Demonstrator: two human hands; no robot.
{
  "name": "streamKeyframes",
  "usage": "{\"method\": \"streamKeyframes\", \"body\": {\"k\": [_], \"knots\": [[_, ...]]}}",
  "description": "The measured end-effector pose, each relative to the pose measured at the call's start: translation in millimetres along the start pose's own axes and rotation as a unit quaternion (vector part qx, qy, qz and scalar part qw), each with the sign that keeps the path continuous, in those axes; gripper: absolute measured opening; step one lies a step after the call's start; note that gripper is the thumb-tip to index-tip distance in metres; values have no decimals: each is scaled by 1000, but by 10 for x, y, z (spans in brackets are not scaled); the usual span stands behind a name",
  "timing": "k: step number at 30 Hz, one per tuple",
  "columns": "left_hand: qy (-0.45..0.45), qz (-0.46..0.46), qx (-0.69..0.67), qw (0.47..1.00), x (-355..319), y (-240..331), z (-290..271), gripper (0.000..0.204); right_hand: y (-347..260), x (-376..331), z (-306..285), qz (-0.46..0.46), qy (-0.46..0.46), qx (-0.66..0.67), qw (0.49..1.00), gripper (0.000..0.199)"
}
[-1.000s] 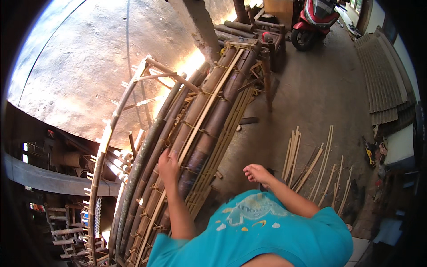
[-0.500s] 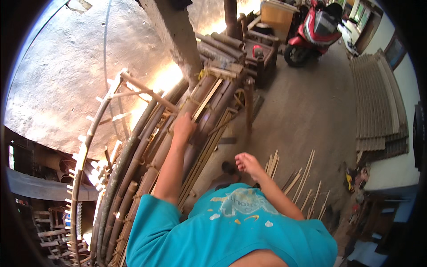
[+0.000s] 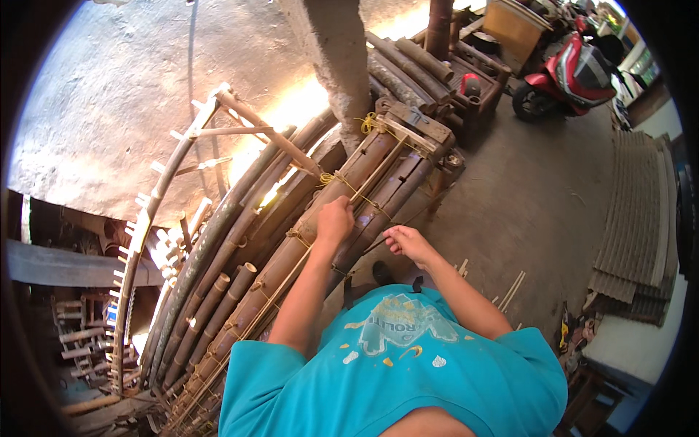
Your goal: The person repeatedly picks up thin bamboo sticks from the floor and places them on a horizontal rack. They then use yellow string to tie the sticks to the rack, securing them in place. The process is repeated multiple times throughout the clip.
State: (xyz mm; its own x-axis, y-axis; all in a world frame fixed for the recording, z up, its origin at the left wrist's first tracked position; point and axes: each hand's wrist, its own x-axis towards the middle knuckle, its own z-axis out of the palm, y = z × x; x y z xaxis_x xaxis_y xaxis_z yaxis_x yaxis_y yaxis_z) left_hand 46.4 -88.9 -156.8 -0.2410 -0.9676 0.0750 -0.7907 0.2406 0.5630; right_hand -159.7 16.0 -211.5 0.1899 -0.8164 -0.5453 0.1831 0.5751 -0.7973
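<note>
My left hand (image 3: 336, 221) is closed around a thin, pale bamboo strip (image 3: 378, 169), which runs lengthwise along the thick brown bamboo poles (image 3: 309, 224). Yellow cord (image 3: 333, 179) loops around these poles at several spots. To the right, beside the poles' near edge, my right hand (image 3: 409, 243) has its fingers pinched together. A thin dark line passes close to those fingertips, but whether they grip it is too small to tell.
A curved bamboo frame with pegs (image 3: 155, 195) stands at left against the wall. A concrete post (image 3: 331, 54) rises behind the poles. Farther right are a red scooter (image 3: 568, 76) and stacked corrugated sheets (image 3: 632, 218). Thin strips (image 3: 512, 291) lie on the floor.
The view has shifted, bringing the poles nearer the middle. My right hand has come closer to the poles and to my left hand. My left hand stays on the strip.
</note>
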Motion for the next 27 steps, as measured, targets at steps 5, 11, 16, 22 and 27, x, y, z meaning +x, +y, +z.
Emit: {"method": "streamKeyframes", "body": {"k": [5, 11, 16, 22, 27], "knots": [[65, -76, -22, 995, 112, 159, 221, 16, -530, 246, 103, 39, 40, 445, 894, 29], [147, 15, 17, 989, -14, -290, 638, 30, -1195, 605, 1232, -332, -118, -20, 936, 31], [34, -84, 14, 996, 137, 194, 264, 27, -1542, 1709, 807, -388, 92, -658, 639, 56], [11, -106, 37, 994, 22, 71, 276, 27, -2026, 873, 625, -249, -374, -443, 776, 47], [46, -137, -43, 989, 102, 347, 206, 24, -721, 431, -289, -367, -306, -478, 737, 48]]}}
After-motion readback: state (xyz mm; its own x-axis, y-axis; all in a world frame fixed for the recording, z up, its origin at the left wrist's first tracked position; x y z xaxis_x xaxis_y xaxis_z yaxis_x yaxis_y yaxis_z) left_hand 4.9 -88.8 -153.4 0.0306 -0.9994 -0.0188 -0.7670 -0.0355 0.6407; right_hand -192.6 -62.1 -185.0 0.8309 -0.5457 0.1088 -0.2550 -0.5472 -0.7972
